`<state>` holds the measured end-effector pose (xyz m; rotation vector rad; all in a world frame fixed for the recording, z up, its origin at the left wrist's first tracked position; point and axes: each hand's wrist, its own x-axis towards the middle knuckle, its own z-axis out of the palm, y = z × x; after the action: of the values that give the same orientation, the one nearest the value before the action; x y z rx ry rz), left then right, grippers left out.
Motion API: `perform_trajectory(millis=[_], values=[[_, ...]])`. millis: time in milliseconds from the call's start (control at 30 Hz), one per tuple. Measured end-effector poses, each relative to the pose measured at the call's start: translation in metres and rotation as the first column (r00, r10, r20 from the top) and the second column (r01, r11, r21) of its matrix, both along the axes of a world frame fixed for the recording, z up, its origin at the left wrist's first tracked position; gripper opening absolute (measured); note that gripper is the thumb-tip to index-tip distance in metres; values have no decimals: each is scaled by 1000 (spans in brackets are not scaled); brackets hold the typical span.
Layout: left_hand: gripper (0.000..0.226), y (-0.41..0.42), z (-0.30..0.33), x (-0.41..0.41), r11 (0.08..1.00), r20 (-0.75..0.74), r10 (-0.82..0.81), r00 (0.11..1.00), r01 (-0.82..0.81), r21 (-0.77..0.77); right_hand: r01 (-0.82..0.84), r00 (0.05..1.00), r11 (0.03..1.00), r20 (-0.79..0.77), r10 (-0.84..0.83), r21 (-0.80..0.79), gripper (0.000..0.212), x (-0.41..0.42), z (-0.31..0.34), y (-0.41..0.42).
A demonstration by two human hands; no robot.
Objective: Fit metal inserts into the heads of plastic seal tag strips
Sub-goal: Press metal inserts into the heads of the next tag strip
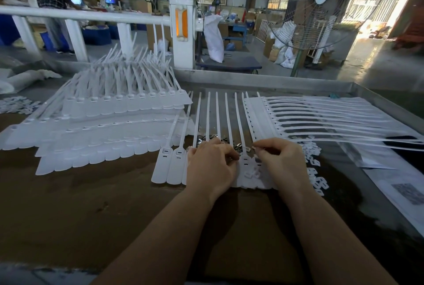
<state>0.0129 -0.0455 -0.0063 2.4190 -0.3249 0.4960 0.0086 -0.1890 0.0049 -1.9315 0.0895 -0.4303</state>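
Flat lies the strip sheet (245,170), tails pointing away (heads near), both hands' fingers (231,154) curled, holdings unclear.

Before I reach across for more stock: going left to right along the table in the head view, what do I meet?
Stacked seal tag sheets → the sheet being worked, its leftmost tags → left hand → right hand → loose white plastic pieces → printed papers.

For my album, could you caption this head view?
Two bare hands work over a white seal strip on the table.
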Motion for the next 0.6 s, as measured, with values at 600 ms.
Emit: perform_trajectory(millis=[600], values=[[18,-2,0,7,984,-68,-99,993,87,-153,-123,987,991,103,127,-43,22,-8,8,4]])
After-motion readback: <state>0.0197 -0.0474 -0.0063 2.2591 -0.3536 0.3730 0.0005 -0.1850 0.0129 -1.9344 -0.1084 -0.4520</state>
